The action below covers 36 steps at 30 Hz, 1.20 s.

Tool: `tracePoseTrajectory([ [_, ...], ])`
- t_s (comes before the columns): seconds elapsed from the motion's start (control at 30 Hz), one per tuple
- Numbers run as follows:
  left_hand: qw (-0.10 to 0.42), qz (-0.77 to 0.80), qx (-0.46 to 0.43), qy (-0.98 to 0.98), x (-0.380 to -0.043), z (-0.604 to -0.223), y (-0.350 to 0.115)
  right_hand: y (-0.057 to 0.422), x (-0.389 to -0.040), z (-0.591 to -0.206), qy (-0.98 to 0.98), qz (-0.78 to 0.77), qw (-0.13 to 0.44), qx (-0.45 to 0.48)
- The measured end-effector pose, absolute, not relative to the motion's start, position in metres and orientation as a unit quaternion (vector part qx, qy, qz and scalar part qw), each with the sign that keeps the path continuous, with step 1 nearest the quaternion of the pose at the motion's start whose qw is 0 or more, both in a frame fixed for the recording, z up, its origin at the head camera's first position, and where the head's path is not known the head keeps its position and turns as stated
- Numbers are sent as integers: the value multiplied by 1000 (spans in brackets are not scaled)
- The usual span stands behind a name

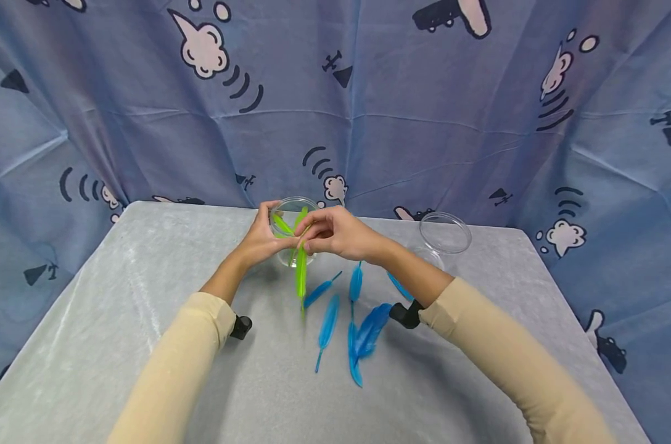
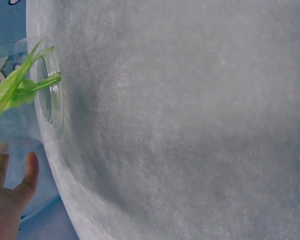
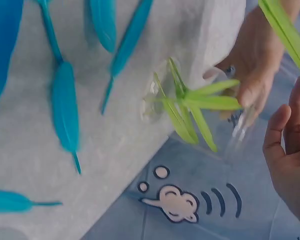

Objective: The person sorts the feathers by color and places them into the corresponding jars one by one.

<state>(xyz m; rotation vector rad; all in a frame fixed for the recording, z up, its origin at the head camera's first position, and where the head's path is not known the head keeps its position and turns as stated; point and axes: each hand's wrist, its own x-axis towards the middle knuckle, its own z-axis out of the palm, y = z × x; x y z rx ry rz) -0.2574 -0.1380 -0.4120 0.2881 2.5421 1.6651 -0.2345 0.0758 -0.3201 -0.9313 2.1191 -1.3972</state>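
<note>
My left hand (image 1: 258,242) grips a clear round jar (image 1: 286,258) near the table's far edge, thumb on the near side. Inside it stand several green feathers (image 3: 210,102), their quills pointing down to the base in the right wrist view. Between thumb and fingertips, my right hand (image 1: 346,234) pinches another green feather (image 1: 301,277) at the jar's side, and it hangs tip-down in front of the jar. The right wrist view shows part of that held feather (image 3: 288,35) above the curled fingers. Only some fingers of the left hand (image 2: 10,192) show in its wrist view.
Several blue feathers lie on the grey table (image 1: 119,308), among them a slim one (image 1: 328,322) and a broad curled one (image 1: 372,330). A second clear jar (image 1: 469,237) stands back right, behind the right forearm. A patterned blue curtain (image 1: 396,148) hangs behind the table.
</note>
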Motion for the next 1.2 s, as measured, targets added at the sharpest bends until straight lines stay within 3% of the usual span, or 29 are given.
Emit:
tracePoseTrajectory([
  [0.27,55,549,91,829,-256,-412,-140,83,-245,-301,765,-536,150,-323],
  [0.77,52,544,82,833,-258,-414,-139,93,-267,-272,765,-571,85,-287],
  [1.2,56,539,80,836,-257,-411,-138,99,-285,-270,763,-605,28,-224],
])
